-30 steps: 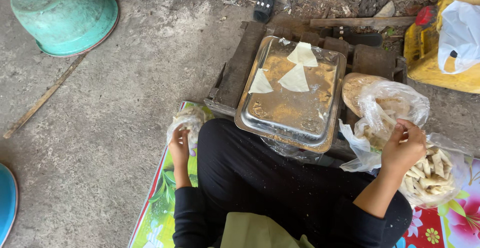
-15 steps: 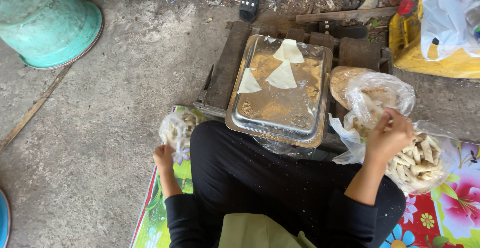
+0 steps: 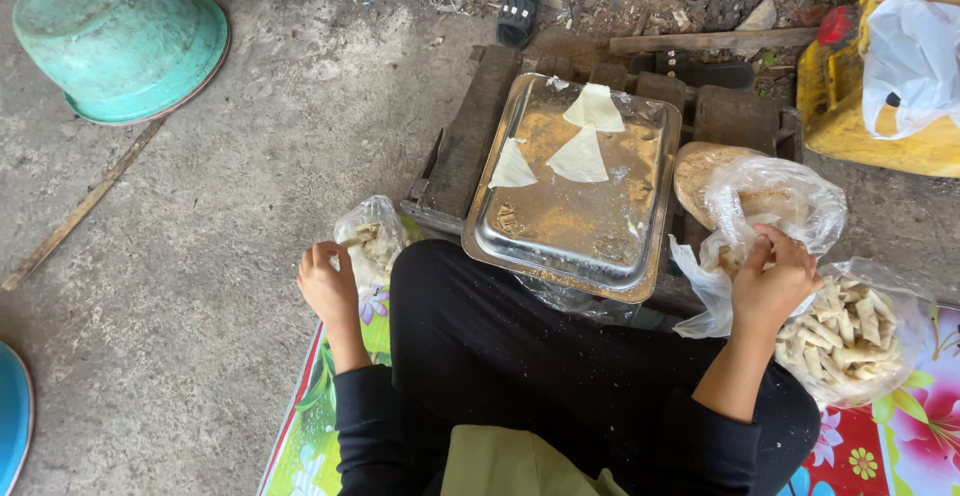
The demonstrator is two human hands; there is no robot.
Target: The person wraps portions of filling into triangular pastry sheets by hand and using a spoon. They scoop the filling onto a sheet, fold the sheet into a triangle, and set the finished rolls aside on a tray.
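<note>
My left hand [image 3: 327, 284] is closed on a small rolled pastry beside a clear bag of filling [image 3: 372, 241] at my left knee. My right hand [image 3: 772, 278] reaches into an open plastic bag [image 3: 775, 199] of dough on my right, fingers pinched inside it; what they grip is hidden. In front of me a metal tray [image 3: 560, 236] dusted with flour holds three triangular wrappers [image 3: 580, 156]. A bag of finished rolls [image 3: 850, 331] lies by my right wrist.
The tray rests on a low wooden pallet [image 3: 470, 146]. An upturned teal basin [image 3: 115, 41] sits far left, a yellow container with a white bag [image 3: 900, 76] far right. I sit on a flowered mat [image 3: 900, 426] over concrete. A blue rim [image 3: 12, 426] shows at the left edge.
My left hand has lifted away from the filling bag with a small roll. My right hand has dipped lower into the dough bag. The view has shifted a little.
</note>
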